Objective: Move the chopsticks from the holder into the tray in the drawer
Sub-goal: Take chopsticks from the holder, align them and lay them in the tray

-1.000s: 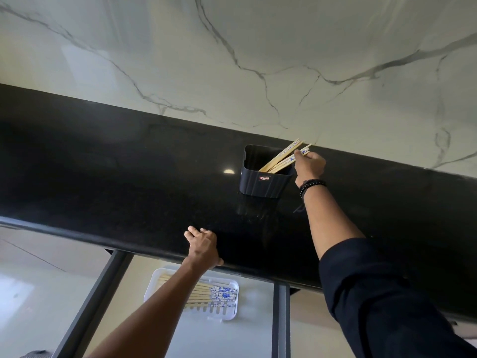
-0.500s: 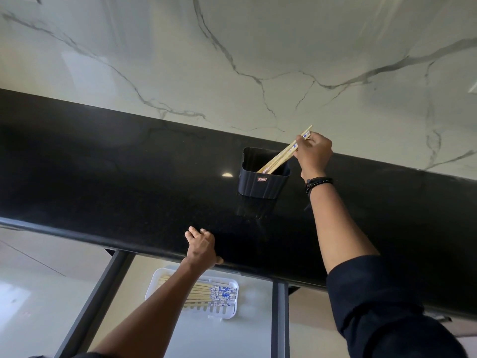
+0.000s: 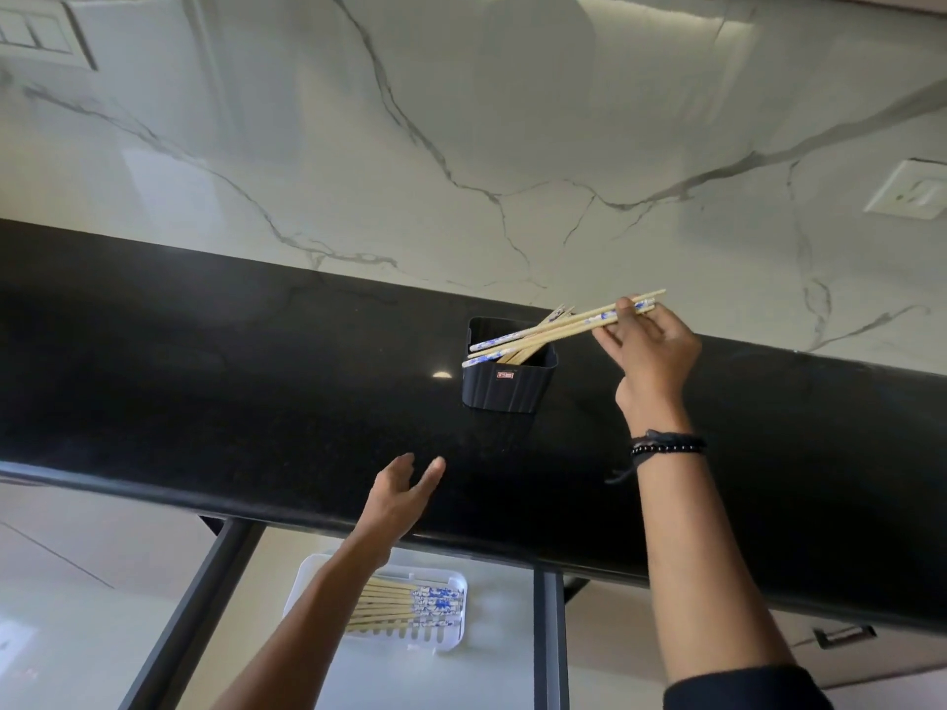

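A dark ribbed holder (image 3: pixel 507 386) stands on the black countertop (image 3: pixel 205 381), with a few wooden chopsticks still leaning inside it. My right hand (image 3: pixel 651 351) pinches a small bunch of chopsticks (image 3: pixel 553 327) by their upper ends; they lie nearly level above the holder's mouth, lifted out of it. My left hand (image 3: pixel 405 497) hovers above the counter's front edge, fingers relaxed and holding nothing. Below, in the pulled-out drawer (image 3: pixel 461 673), a white tray (image 3: pixel 456 640) holds several chopsticks (image 3: pixel 405 604) with blue-patterned ends.
A marble backsplash (image 3: pixel 461 146) rises behind the counter, with a wall socket (image 3: pixel 909 194) at the right and a switch plate (image 3: pixel 36 33) at the top left. Dark drawer rails (image 3: pixel 548 643) frame the tray. A cabinet handle (image 3: pixel 843 635) shows at the lower right.
My right hand has drawn the bunch of chopsticks up and rightward out of the holder. My left hand has lifted off the counter edge and spread its fingers.
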